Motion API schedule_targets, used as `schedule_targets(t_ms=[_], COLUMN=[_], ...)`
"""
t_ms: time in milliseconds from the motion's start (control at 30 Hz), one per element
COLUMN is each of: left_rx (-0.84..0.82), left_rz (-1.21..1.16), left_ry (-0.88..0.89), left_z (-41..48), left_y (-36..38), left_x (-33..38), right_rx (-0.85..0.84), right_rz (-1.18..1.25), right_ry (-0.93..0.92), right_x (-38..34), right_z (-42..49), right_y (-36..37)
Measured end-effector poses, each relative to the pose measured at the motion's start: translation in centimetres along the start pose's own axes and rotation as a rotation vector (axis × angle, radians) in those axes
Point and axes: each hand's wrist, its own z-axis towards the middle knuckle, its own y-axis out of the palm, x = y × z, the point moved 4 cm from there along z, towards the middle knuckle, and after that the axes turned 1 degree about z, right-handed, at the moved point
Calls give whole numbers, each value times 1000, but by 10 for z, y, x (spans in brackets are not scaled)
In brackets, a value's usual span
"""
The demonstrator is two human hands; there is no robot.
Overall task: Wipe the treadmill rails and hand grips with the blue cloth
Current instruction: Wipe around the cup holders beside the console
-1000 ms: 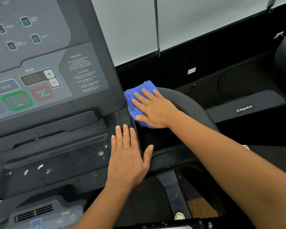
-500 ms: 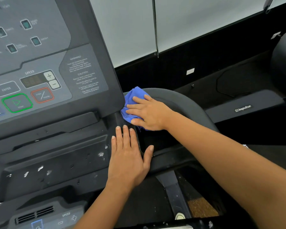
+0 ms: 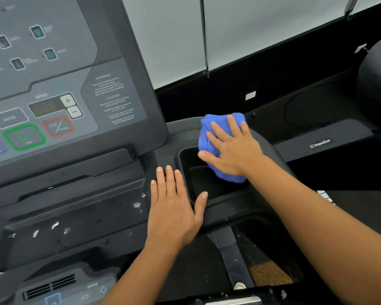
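Note:
The blue cloth (image 3: 209,137) lies bunched on the curved dark rail (image 3: 271,155) at the right of the treadmill console, over the far edge of a cup-holder recess (image 3: 198,179). My right hand (image 3: 231,146) presses flat on the cloth with fingers spread and fairly straight. Flat on the console ledge beside the recess lies my left hand (image 3: 174,208), fingers straight, thumb along the recess rim. It holds nothing.
The control panel (image 3: 53,89) with speed buttons and a green start key fills the upper left. A black tray (image 3: 70,208) with white specks sits below it. Another machine marked "impulse" (image 3: 319,144) stands to the right, a window blind behind.
My right hand slid the cloth to the right along the rail, away from the console corner. The left hand stayed in place.

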Motion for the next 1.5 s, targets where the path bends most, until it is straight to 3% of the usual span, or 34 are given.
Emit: schedule_targets(t_ms=[200,300,567,767,900,1167,1333,1500], left_rx=[-15,-30,-23,-32,-38,-7,-4,1], left_rz=[14,24,5,1,-3,-26,-25,2], left_ry=[-11,-15,-6,-10,-9,-3,-1,4], left_z=[1,1,0,0,1,-1,-2,-6], left_y=[0,0,-1,-3,-1,-3,-3,-4], left_x=[0,1,0,0,-1,-1,-1,-4], right_rx=[16,10,-21,-2,96,162,141,117], right_rz=[-72,-80,4,-2,77,-131,-121,-122], right_ry=[-275,-312,134,223,376,2,61,-17], right_x=[-42,-41,16,14,34,25,25,28], right_z=[47,46,-52,-128,-112,-137,-112,-106], right_y=[2,5,12,11,10,41,34,31])
